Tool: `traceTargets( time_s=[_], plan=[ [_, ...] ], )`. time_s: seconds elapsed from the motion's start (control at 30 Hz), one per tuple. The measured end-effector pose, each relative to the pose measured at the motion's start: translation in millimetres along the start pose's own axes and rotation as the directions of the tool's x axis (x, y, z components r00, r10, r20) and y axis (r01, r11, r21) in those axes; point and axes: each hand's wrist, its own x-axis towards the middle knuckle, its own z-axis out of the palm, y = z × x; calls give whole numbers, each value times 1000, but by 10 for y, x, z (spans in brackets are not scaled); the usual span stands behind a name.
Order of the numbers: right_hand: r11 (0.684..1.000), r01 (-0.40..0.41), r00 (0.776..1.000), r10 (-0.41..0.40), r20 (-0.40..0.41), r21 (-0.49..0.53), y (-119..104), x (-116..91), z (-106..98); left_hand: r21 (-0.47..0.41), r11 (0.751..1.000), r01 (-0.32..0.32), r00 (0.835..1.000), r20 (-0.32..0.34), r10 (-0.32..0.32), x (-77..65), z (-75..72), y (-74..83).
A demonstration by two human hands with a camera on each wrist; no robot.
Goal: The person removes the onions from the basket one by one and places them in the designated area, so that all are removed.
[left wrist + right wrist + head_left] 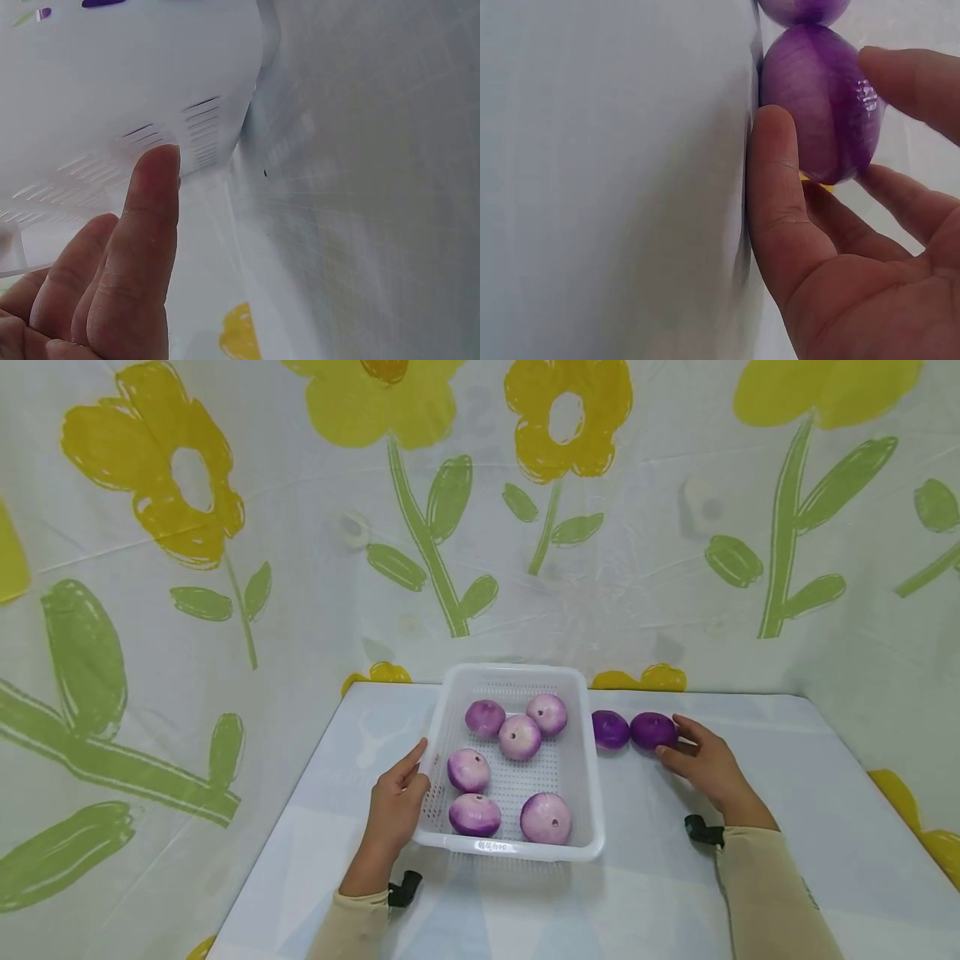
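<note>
Nearest the lens: two beige sleeves at the lower edge, over a pale blue-white tabletop. Left to right: left hand grasping the side of a white perforated basket; six paler purple onions inside; just outside its right wall, a darker onion, and beside it a second dark onion on the table, pinched by thumb and fingers of the right hand. White sheeting printed with yellow flowers stands at left, back and right.
</note>
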Motion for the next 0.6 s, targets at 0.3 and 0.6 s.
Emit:
traceTargets(
  time_s=[0.3, 0.6],
  plan=[
    [998, -51, 999, 51, 13, 23, 15, -7, -49, 9, 1000, -2, 1000, 0, 2, 10, 9, -5],
    [995, -73, 997, 72, 24, 62, -1, -5, -62, 7, 1000, 1, 1000, -1, -1, 4, -1, 1]
  ],
)
